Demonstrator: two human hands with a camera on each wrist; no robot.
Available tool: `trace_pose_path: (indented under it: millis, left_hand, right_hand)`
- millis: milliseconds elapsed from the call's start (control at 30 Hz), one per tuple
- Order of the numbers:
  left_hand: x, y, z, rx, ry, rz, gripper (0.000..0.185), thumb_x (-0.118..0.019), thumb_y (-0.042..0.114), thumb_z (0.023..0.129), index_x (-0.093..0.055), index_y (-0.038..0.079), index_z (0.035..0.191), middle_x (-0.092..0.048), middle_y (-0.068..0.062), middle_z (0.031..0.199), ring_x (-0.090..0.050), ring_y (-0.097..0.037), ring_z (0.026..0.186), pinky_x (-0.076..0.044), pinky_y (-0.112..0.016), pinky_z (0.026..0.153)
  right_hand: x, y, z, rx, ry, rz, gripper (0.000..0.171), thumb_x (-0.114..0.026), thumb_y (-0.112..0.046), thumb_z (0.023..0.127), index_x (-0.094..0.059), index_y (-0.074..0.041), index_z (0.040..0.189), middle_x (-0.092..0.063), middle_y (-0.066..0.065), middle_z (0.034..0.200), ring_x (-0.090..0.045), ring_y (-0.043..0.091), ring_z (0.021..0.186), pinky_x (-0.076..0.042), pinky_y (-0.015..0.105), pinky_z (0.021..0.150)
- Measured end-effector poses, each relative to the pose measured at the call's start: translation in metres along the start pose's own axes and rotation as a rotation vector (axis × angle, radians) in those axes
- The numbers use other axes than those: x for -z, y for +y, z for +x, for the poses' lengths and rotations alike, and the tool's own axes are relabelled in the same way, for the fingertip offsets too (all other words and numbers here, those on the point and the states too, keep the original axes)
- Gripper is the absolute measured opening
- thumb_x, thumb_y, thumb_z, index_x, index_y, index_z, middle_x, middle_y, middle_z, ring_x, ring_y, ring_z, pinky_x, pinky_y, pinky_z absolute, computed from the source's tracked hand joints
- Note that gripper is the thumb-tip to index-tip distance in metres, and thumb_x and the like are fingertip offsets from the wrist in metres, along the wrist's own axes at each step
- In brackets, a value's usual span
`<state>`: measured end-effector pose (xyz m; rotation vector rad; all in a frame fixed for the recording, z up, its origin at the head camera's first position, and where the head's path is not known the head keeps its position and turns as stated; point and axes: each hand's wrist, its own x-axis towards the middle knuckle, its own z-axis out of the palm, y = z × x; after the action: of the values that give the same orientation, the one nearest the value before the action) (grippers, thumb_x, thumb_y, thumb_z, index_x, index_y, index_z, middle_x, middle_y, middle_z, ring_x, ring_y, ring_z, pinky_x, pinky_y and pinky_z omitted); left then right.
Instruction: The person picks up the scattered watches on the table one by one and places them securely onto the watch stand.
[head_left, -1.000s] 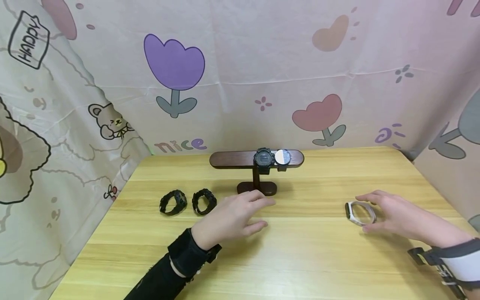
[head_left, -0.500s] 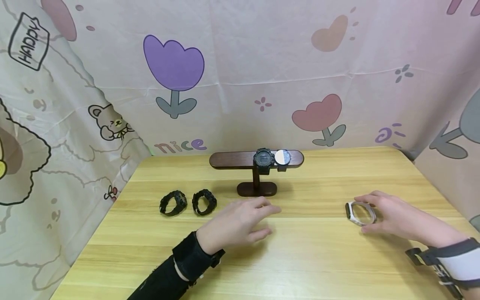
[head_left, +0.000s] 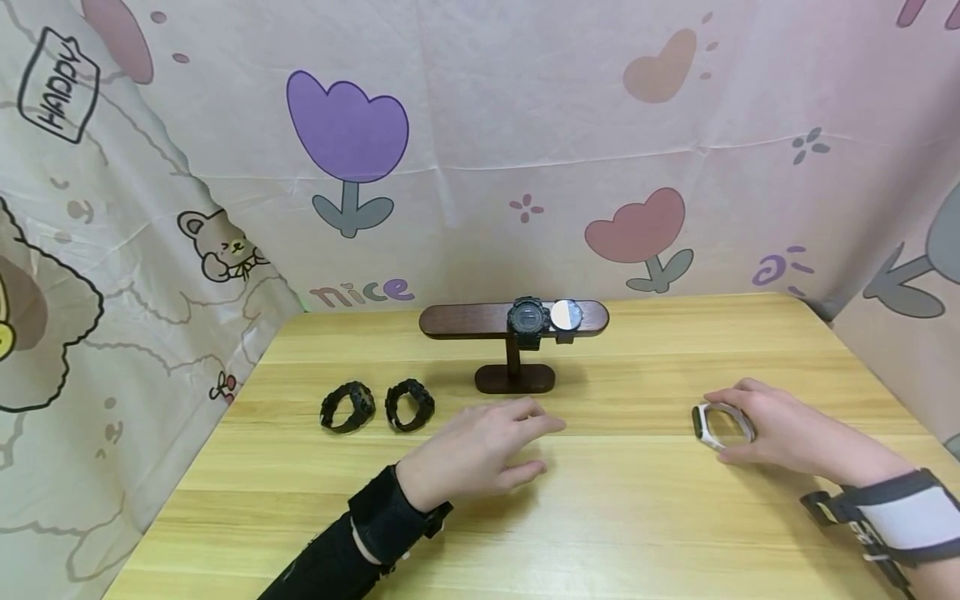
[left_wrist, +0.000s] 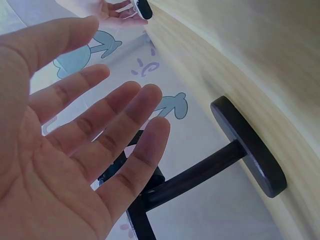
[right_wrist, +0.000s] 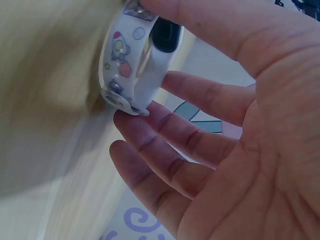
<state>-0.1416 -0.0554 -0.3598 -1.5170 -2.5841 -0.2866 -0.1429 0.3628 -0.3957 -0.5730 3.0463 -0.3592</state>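
In the head view, a white fitness band [head_left: 724, 427] with a dark oval screen stands on its edge at the right of the table. My right hand [head_left: 780, 429] pinches it, thumb on the near side and fingers on the far side. The right wrist view shows cartoon prints on its strap [right_wrist: 120, 60]. My left hand [head_left: 476, 454] hovers over the table's middle, fingers spread and holding nothing, just in front of a dark wooden watch stand [head_left: 465, 320]. A black digital watch [head_left: 528, 318] and a round-faced watch [head_left: 566, 315] sit on the stand's bar, right of its post.
Two black watches, one [head_left: 347, 407] farther left and one [head_left: 409, 405] nearer the left hand, stand looped on the wooden table [head_left: 615, 517]. A printed cloth [head_left: 487, 100] hangs along the back and both sides.
My right hand has drawn slightly left, its thumb and fingers closer about the fitness band, which stays in place. The left hand has drifted a little right and toward the near edge.
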Motion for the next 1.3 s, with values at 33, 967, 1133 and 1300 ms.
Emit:
trace_pose_path:
  millis: [33,967,1133,1300]
  left_hand:
    - [0.000,0.000,0.000,0.001,-0.001,0.000,0.046,-0.076,0.032,0.102,-0.066,0.019,0.145,-0.071,0.002,0.132,-0.068,-0.008,0.102,-0.058,-0.022,0.083]
    - [0.001,-0.003,-0.002,0.013,0.000,-0.036,0.047,-0.076,0.031,0.101,-0.066,0.017,0.145,-0.070,0.001,0.134,-0.067,-0.006,0.096,-0.057,-0.019,0.082]
    - [0.003,-0.004,-0.003,0.024,-0.009,-0.043,0.048,-0.075,0.032,0.102,-0.065,0.018,0.146,-0.069,0.001,0.137,-0.066,-0.006,0.095,-0.056,-0.019,0.082]
    - [0.005,-0.006,-0.004,0.032,-0.013,-0.051,0.048,-0.076,0.032,0.101,-0.065,0.017,0.146,-0.069,0.000,0.137,-0.067,-0.007,0.096,-0.058,-0.020,0.083]
  right_hand:
    - [-0.001,0.000,0.001,0.002,0.000,0.000,0.083,-0.101,-0.035,0.067,-0.069,0.007,0.131,-0.067,0.014,0.106,-0.053,0.014,0.082,-0.047,0.029,0.065]
    - [0.005,-0.019,0.016,0.144,0.194,0.038,0.077,-0.101,-0.025,0.069,-0.067,-0.003,0.135,-0.069,0.012,0.115,-0.063,0.010,0.087,-0.059,0.029,0.069]
    - [0.007,-0.020,0.018,0.162,0.214,0.041,0.076,-0.101,-0.023,0.069,-0.067,-0.004,0.134,-0.069,0.010,0.115,-0.068,0.018,0.095,-0.063,0.034,0.073]
    - [0.009,-0.022,0.019,0.175,0.225,0.086,0.075,-0.101,-0.020,0.069,-0.065,-0.005,0.133,-0.068,0.009,0.115,-0.072,0.020,0.092,-0.063,0.033,0.073]
